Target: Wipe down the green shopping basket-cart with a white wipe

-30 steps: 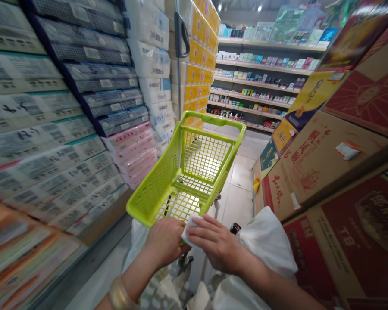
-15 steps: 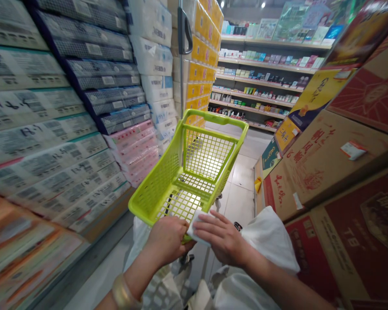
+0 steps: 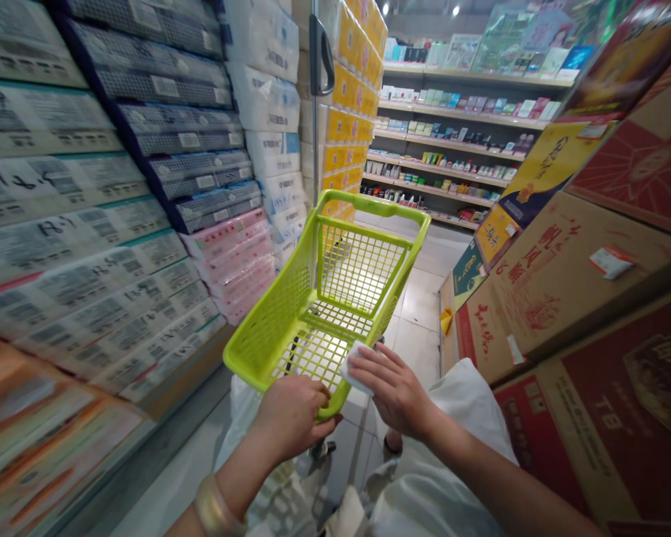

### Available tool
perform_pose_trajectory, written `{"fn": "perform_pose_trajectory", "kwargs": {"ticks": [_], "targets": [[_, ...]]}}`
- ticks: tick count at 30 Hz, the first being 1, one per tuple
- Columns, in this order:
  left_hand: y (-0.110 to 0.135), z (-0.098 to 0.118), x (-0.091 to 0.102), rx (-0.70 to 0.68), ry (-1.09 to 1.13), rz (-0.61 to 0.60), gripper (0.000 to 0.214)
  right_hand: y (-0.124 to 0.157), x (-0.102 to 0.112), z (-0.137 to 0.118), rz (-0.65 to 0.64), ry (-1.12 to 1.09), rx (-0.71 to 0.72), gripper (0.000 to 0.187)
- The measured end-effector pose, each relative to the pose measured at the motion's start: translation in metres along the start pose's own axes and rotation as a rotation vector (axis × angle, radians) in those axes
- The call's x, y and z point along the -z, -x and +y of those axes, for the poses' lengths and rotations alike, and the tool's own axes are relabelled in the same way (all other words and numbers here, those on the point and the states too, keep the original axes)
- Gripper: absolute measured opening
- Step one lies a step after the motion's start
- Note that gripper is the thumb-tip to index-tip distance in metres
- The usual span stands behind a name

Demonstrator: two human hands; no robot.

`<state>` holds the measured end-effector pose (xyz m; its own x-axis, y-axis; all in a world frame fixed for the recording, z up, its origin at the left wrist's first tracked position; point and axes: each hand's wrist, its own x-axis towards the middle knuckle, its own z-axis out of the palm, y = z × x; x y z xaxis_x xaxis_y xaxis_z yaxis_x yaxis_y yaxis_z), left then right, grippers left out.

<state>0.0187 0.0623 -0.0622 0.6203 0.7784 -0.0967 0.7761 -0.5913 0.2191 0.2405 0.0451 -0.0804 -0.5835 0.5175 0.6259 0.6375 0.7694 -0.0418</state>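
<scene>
Green basket [image 3: 271, 317] ahead; left hand [image 3: 295, 412] clenched on rim [image 3: 331, 409], right hand [image 3: 396, 389] loosely folded over cloth [image 3: 347, 368] alongside.

Green cart basket [image 3: 282, 313], meshed, centre; left hand [image 3: 296, 410], gold bangle [image 3: 218, 507] at wrist, gripping its near end; right hand [image 3: 394, 388], fingers laid over white cloth [image 3: 347, 368] at its right side; wrapped packs [image 3: 72, 183], left; stocked shelves [image 3: 452, 110], far; printed cartons [image 3: 542, 283], stacked right.

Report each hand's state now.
Left hand: closed on the lime-green shopping cart.
Right hand: holding a white cloth or tissue against the cart.
</scene>
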Motion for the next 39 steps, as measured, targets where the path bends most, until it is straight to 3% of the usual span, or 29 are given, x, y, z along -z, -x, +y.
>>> {"fn": "perform_pose_trajectory", "kwargs": {"ticks": [2, 7, 13, 15, 18, 20, 26, 32, 37, 39], "targets": [[0.0, -0.001, -0.001, 0.0, -0.002, 0.006, 0.034, 0.0, 0.001, 0.0, -0.009, 0.015, -0.016, 0.037], [0.0, -0.002, -0.002, -0.01, -0.012, 0.001, 0.022, 0.002, 0.005, -0.013, -0.172, -0.057, 0.23, 0.035], [0.0, 0.0, 0.0, -0.019, 0.006, 0.01, 0.033, 0.0, 0.006, 0.007, -0.007, 0.037, -0.034, 0.039], [0.0, 0.0, -0.001, -0.014, 0.0, 0.019, 0.032, 0.0, 0.006, 0.003, -0.047, 0.015, -0.003, 0.038], [0.0, -0.002, -0.003, -0.004, -0.015, 0.026, 0.028, 0.002, 0.007, -0.008, -0.169, -0.057, 0.157, 0.036], [0.0, -0.003, -0.004, -0.006, -0.014, 0.036, 0.028, 0.002, 0.007, -0.007, -0.175, -0.068, 0.182, 0.036], [0.0, -0.002, -0.003, -0.033, 0.006, 0.04, 0.032, -0.002, 0.006, 0.014, -0.008, 0.042, -0.06, 0.04], [-0.001, -0.003, -0.004, 0.004, -0.037, 0.014, 0.031, -0.002, 0.007, -0.005, -0.178, -0.034, 0.171, 0.035], [0.0, -0.002, -0.003, -0.035, 0.0, 0.025, 0.033, -0.007, 0.007, 0.007, -0.023, 0.049, -0.049, 0.037], [0.0, -0.002, -0.003, -0.032, -0.002, 0.032, 0.033, -0.007, 0.007, 0.003, -0.03, 0.04, -0.046, 0.037]]}}
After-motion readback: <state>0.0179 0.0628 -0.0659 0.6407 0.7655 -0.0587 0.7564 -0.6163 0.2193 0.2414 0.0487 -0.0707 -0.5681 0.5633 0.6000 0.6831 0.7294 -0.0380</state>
